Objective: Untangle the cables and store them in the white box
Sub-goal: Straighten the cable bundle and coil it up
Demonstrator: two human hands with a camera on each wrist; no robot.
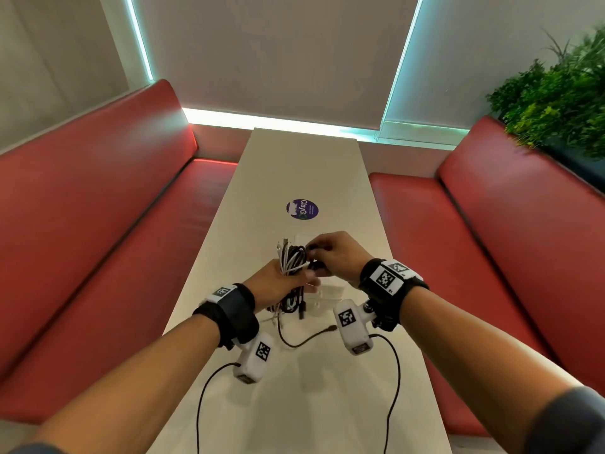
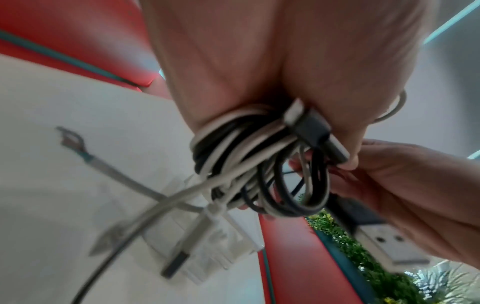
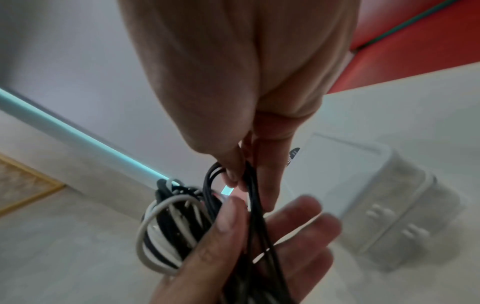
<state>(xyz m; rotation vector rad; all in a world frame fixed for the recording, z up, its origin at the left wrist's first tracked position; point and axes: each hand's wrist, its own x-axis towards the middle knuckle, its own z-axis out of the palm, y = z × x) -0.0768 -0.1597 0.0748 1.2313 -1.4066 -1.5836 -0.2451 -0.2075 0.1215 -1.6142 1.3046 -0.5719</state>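
Evidently the work is at the untangling stage. The left hand point(image 1: 273, 283) is wrapped around the cable bundle point(image 1: 292, 259), a knot of black and white cords held up above the counter point(image 1: 304, 165) so that loops and loose ends hang free, not dragging on the surface. In the left wrist view the bundle point(image 2: 249, 156) sits clamped under the thumb and palm, with a dark USB plug point(image 2: 315, 131) lying across the top of the coil and a second plug point(image 2: 174, 264) dangling below, blurred. That firm hold looks meant to anchor the mass while the other hand picks at it.

The right hand point(image 1: 330, 257) comes in from the side, its fingers point(image 3: 235, 174) pinching a couple of black strands point(image 3: 255, 207) and drawing them away from the coil; I judge this is to isolate one cord before pulling it through. One black cable point(image 1: 304, 342) trails down onto the counter in front of the person, its connector lying free.

The white box point(image 1: 327, 294) stands on the counter just beneath and behind the hands, mostly hidden by them in the head view; in the right wrist view the box point(image 3: 376, 205) shows more plainly, close at hand so a freed cord can go straight in. Whether it holds anything yet cannot be seen. A round purple sticker point(image 1: 302, 209) lies farther along the counter, and red benches point(image 1: 98, 224) flank both sides.
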